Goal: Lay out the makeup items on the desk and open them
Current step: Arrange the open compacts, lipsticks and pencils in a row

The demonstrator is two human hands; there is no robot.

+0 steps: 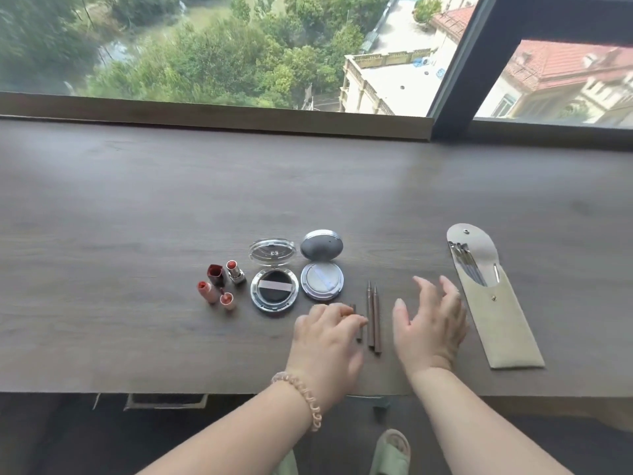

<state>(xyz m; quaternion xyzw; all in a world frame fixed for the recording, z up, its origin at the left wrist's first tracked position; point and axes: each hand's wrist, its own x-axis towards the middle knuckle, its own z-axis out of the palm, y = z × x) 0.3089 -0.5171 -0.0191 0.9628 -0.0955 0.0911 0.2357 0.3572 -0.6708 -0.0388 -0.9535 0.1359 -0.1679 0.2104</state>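
Mostly done: uncapped red lipsticks (222,282) and two round compacts (274,269), lids up, mid-frame on dark wooden desk (137,200). Left hand (325,337) grasping thin brown pencils (373,317); right hand (428,320) released, near unsnapped beige brush pouch (507,323), brushes undrawn.

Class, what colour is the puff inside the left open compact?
Black, with a pale band across it, on the puff; the head view shows it best.

Operator: bare forearms, no sleeves in view.
The left hand (325,341) carried a pale pink beaded bracelet (301,395) at the wrist; the right hand (430,323) wore nothing. At the lower edge, a light green open-toed slipper (390,452) and what was possibly matching green clothing appeared.
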